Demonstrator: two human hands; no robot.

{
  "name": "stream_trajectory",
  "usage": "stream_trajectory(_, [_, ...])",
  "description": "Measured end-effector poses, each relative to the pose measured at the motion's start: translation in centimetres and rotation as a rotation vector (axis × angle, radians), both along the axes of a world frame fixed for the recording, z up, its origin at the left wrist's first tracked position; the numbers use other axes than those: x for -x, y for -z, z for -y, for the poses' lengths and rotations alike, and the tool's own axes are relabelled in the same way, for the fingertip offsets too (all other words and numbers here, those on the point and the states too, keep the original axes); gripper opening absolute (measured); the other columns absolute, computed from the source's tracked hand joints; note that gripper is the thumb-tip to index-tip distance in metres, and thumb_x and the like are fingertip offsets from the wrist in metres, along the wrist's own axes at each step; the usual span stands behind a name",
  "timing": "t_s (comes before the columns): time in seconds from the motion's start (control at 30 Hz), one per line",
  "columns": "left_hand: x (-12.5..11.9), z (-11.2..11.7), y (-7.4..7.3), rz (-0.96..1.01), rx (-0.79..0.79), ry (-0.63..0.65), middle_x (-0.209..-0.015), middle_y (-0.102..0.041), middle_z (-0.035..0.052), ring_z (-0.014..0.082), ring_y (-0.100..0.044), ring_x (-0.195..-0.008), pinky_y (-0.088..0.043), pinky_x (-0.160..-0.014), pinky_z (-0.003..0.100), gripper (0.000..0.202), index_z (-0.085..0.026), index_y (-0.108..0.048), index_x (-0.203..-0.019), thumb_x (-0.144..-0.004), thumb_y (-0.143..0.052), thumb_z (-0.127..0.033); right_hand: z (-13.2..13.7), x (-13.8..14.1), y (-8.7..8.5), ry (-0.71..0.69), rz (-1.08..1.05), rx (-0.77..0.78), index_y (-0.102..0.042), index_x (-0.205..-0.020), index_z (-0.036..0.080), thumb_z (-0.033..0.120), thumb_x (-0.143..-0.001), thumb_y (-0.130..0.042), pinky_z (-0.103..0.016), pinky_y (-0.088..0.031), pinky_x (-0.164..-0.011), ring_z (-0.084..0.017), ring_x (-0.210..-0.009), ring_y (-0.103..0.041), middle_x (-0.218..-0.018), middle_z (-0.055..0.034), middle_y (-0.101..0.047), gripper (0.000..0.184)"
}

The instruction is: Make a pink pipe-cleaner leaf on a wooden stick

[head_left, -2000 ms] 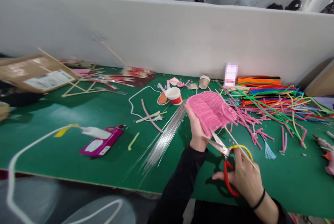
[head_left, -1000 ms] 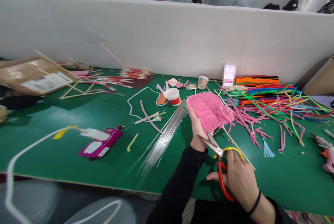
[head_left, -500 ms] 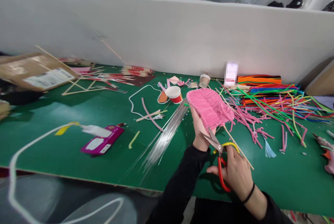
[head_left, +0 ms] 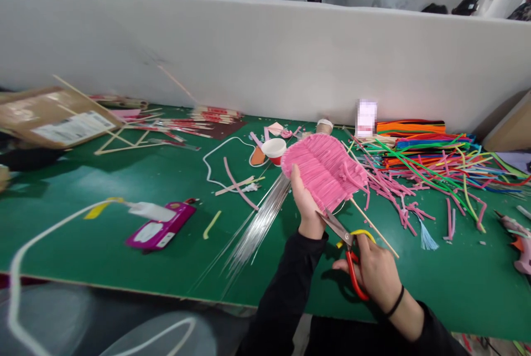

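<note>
My left hand grips a pink fuzzy panel by its left and lower side, thumb on the face. The panel looks built from rows of pipe cleaners, and a thin wooden stick juts from its lower right. In my right hand is a pair of scissors with red and yellow handles. Their blades are nearly closed and lie by the panel's lower edge, close to my left wrist. I cannot tell whether the blades touch the panel.
Loose pipe cleaners in many colours spread over the right of the green table. Metal wires lie left of my arm. Further left are a purple package and a cardboard box. A paper cup stands behind the panel.
The pink panel and my left hand have shifted left and turned more face-on, now covering part of the far cup. The scissor blades have closed further.
</note>
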State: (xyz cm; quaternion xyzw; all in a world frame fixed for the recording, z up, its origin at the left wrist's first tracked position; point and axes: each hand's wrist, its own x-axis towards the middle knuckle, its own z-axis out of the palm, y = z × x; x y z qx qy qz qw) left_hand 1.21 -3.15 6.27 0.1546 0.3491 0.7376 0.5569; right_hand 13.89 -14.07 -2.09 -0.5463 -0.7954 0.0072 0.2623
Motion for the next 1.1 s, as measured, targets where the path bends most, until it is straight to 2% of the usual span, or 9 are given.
stream_trajectory(0.1, [-0.1,-0.2,0.3,-0.009,-0.180,-0.094,-0.155,-0.034,0.0036,0.0206,-0.035,-0.140,-0.035,-0.113,0.033,0.063,-0.024,-0.037,-0.145,-0.093,-0.031,-0.059,-0.1,-0.1,0.2,0.002,0.039,-0.009,-0.056,-0.083,0.016,0.067,-0.092,-0.031,-0.024,-0.029,-0.043,-0.014,-0.043,-0.060,-0.058,-0.0025,-0.063,0.058])
stream_trajectory(0.17, [-0.1,-0.3,0.5,-0.022,-0.220,-0.116,-0.156,-0.032,0.0027,0.0202,-0.034,-0.141,-0.035,-0.113,0.031,0.063,-0.025,-0.038,-0.144,-0.093,-0.028,-0.061,-0.2,-0.1,0.1,0.018,0.061,-0.019,-0.056,-0.079,0.017,0.067,-0.092,-0.030,-0.025,-0.026,-0.042,-0.013,-0.040,-0.056,-0.053,-0.0014,-0.061,0.058])
stream_trajectory(0.27, [-0.1,-0.3,0.7,-0.038,-0.222,-0.126,-0.156,-0.031,0.0025,0.0209,-0.032,-0.142,-0.034,-0.114,0.032,0.064,-0.024,-0.038,-0.144,-0.093,-0.027,-0.061,-0.3,0.0,-0.1,0.038,0.062,-0.030,-0.055,-0.077,0.018,0.066,-0.093,-0.029,-0.025,-0.025,-0.043,-0.013,-0.040,-0.055,-0.051,-0.0008,-0.060,0.057])
stream_trajectory(0.47, [-0.1,-0.1,0.4,-0.088,-0.230,-0.150,-0.158,-0.028,0.0004,0.0159,-0.022,-0.145,-0.027,-0.116,0.027,0.060,-0.025,-0.033,-0.146,-0.095,-0.028,-0.056,-0.3,0.2,-0.7,0.080,0.115,0.022,-0.056,-0.080,0.018,0.061,-0.095,-0.034,-0.025,-0.030,-0.047,-0.014,-0.054,-0.062,-0.071,-0.0035,-0.064,0.050])
stream_trajectory(0.57, [-0.1,-0.1,0.3,-0.098,-0.194,-0.136,-0.159,-0.026,-0.0009,0.0150,-0.018,-0.146,-0.025,-0.117,0.028,0.060,-0.027,-0.029,-0.148,-0.096,-0.024,-0.056,-0.4,0.2,-0.7,0.064,0.173,0.005,-0.054,-0.078,0.018,0.057,-0.096,-0.036,-0.026,-0.032,-0.050,-0.015,-0.057,-0.062,-0.067,-0.0029,-0.062,0.046])
stream_trajectory(0.7, [-0.2,0.0,0.3,-0.079,-0.192,-0.133,-0.158,-0.026,0.0001,0.0158,-0.018,-0.146,-0.025,-0.117,0.028,0.060,-0.026,-0.033,-0.146,-0.095,-0.027,-0.057,-0.6,0.2,-0.4,0.031,0.223,-0.054,-0.053,-0.075,0.018,0.052,-0.098,-0.034,-0.027,-0.029,-0.048,-0.015,-0.051,-0.060,-0.062,-0.0022,-0.060,0.045])
stream_trajectory(0.87, [-0.2,0.0,0.6,-0.085,-0.208,-0.125,-0.160,-0.023,-0.0004,0.0161,-0.020,-0.146,-0.026,-0.117,0.029,0.061,-0.026,-0.036,-0.145,-0.094,-0.029,-0.058,-1.0,-0.1,-0.2,-0.022,0.238,-0.013,-0.053,-0.075,0.018,0.048,-0.099,-0.035,-0.026,-0.025,-0.046,-0.013,-0.046,-0.058,-0.059,-0.0021,-0.062,0.042])
stream_trajectory(1.1, [-0.1,0.2,0.4,-0.162,-0.185,-0.274,-0.159,-0.025,-0.0037,0.0141,-0.022,-0.145,-0.027,-0.116,0.026,0.057,-0.029,-0.033,-0.147,-0.095,-0.030,-0.053,-0.9,-0.3,0.5,-0.069,0.132,0.075,-0.053,-0.078,0.018,0.040,-0.097,-0.040,-0.026,-0.022,-0.047,-0.012,-0.048,-0.060,-0.063,-0.0008,-0.066,0.032])
